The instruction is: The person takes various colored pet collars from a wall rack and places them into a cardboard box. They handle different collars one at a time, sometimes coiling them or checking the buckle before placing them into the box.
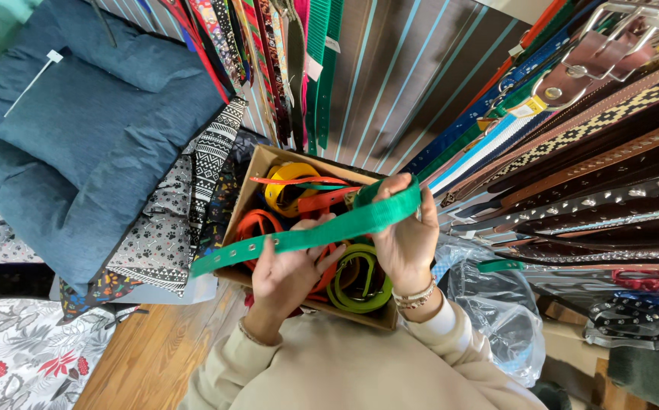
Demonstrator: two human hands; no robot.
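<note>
Two hands: both work one green webbing collar (322, 234) above an open cardboard box (262, 163) that sits just in front of the person.
Left hand (287, 269): palm up under the middle of the strap, thumb and fingers pinching it near the row of metal eyelets.
Right hand (405, 235): fingers closed round the far right end of the strap, where the webbing folds back on itself; the buckle, if one is there, is hidden by the fingers.
Collar position: stretched almost level between the two hands, its free left end poking out past the box's left wall, clear of the contents below.
Box contents: coiled collars in yellow, orange and red, with a lime green coil (360, 282) at the near right corner, right under the right wrist.
Surroundings: hanging straps on the slatted wall far ahead, studded leather collars (610, 190) racked to the right, a blue cushion (79, 137) to the left, a clear plastic bag (496, 304) near the right.
Doing it well: judging by the grip, the strap stays readable if kept taut and flat, eyelets facing up; the left pinch should stay light so the webbing can slide, and the loose end should be kept from snagging the coils below.
</note>
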